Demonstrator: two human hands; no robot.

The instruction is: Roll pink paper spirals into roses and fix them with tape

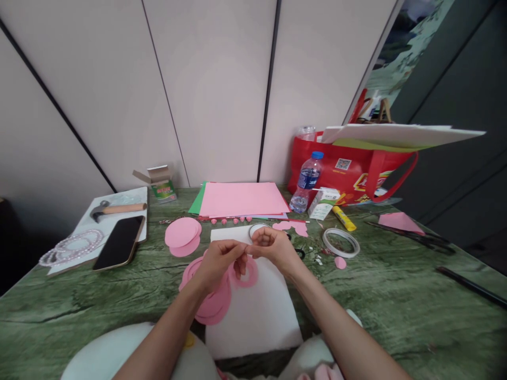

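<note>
Left hand [225, 259] and right hand [273, 248] meet, fingertips pinched together over white paper [257, 316]; anything between them is indiscernible.

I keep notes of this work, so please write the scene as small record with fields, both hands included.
Left hand: fingertips pinched, meeting the right's
Right hand: fingertips pinched
Held thing: too small to tell
Below hands: white sheet, pink ring
Left side: phone, hammer
Behind hands: pink paper
Right side: bottle, red bag, glue stick, tape roll
</note>
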